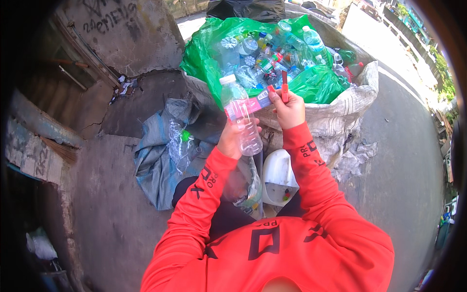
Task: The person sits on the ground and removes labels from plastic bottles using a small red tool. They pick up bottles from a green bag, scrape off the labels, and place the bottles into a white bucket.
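My left hand (235, 136) is closed around an upright, slightly tilted clear plastic bottle (248, 139) with a white cap. A pink label (258, 104) stretches from the bottle toward my right hand (289, 109). My right hand is closed on a small red tool (285, 84), which looks like a blade cutter, and pinches the label's end between thumb and finger. Just beyond both hands is a large woven sack (362, 85) lined with green plastic (199, 53), filled with many plastic bottles. Between my legs, below the hands, sits a cut-open white jug (277, 170).
A grey-blue sack (153, 160) with clear plastic scraps lies at left, beside a clear bag (245, 175). Crumpled sacking (360, 155) lies on the concrete floor (399, 194) at right. A stained wall (126, 34) and doorway stand at left; clutter lines the far right edge.
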